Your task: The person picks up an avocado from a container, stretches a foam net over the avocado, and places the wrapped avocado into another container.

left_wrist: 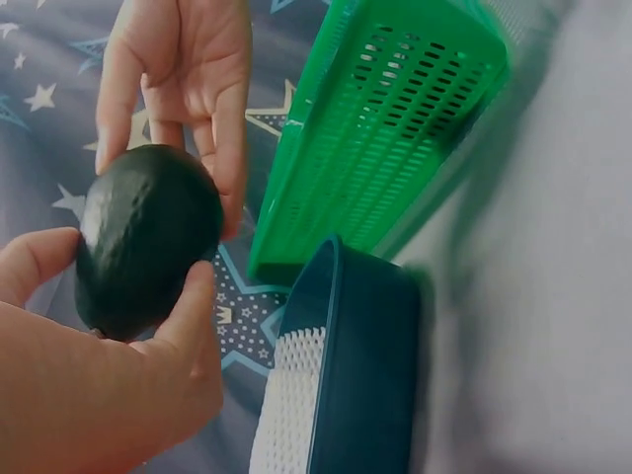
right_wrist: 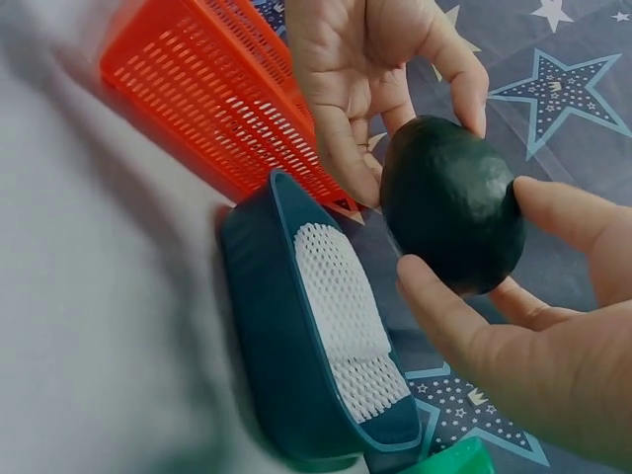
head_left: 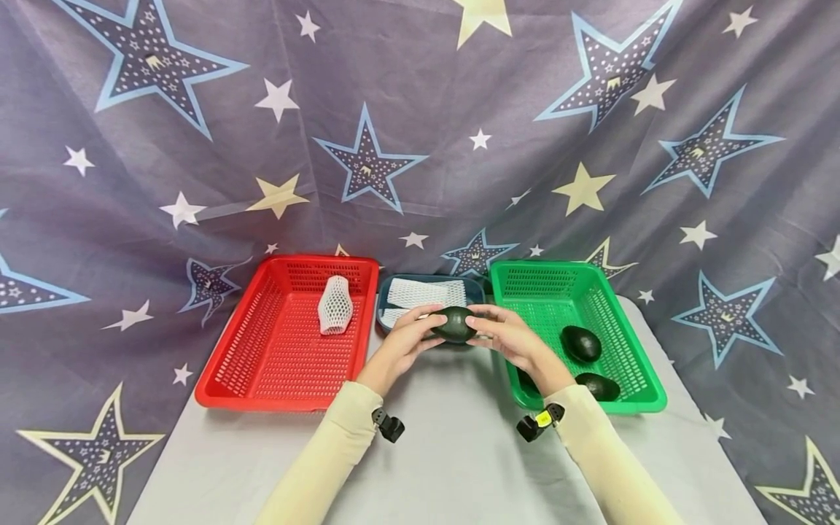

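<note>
A dark green avocado (head_left: pixel 454 324) is held lengthwise between both hands, raised in front of the blue bin. My left hand (head_left: pixel 408 337) grips its left end with thumb and fingertips. The right hand (head_left: pixel 510 337) pinches the opposite end the same way. In the left wrist view the avocado (left_wrist: pixel 148 242) shows a glossy, slightly bumpy skin. Below the hands, the dark blue bin (right_wrist: pixel 267 326) holds white foam net sleeves (right_wrist: pixel 341 296), lying flat.
At left stands a red basket (head_left: pixel 282 403) with a puffed-out white foam net (head_left: pixel 335 306) inside. A green basket (head_left: pixel 646 357) at right holds avocados (head_left: pixel 581 344), one partly behind the right forearm. A star-printed cloth (head_left: pixel 394 87) hangs behind the white table (head_left: pixel 453 452).
</note>
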Demonstrator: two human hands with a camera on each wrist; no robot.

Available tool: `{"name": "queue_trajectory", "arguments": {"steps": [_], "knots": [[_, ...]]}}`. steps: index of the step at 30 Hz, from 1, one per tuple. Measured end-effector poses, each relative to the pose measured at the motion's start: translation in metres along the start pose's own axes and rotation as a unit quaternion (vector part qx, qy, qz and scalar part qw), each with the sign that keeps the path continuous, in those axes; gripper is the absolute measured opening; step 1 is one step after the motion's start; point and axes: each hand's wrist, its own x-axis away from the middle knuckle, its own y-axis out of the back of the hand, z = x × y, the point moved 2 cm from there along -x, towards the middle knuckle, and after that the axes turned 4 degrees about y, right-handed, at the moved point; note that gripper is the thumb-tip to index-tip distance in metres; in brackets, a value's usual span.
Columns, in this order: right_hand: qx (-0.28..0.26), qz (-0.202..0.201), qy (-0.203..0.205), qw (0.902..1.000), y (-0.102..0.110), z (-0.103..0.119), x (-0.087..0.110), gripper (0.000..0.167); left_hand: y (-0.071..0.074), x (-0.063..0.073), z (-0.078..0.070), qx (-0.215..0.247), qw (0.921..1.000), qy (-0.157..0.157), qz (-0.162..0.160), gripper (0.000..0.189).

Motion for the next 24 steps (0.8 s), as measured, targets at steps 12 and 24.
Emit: {"name": "queue_trajectory", "arguments": {"steps": [12, 24], "knots": [[0.047, -0.031, -0.013, 0.9983, -0.011, -0.016, -0.002, 0.051, 0.008, 0.0, 0.012, -0.024, 0.9974, 0.034, -0.059, 0.049], [0.099, -0.056, -0.039, 0.9928, -0.022, -0.042, -0.006, 0.047, 0.021, -0.001, 0.034, -0.053, 0.9895, 0.078, -0.109, 0.043]]}}
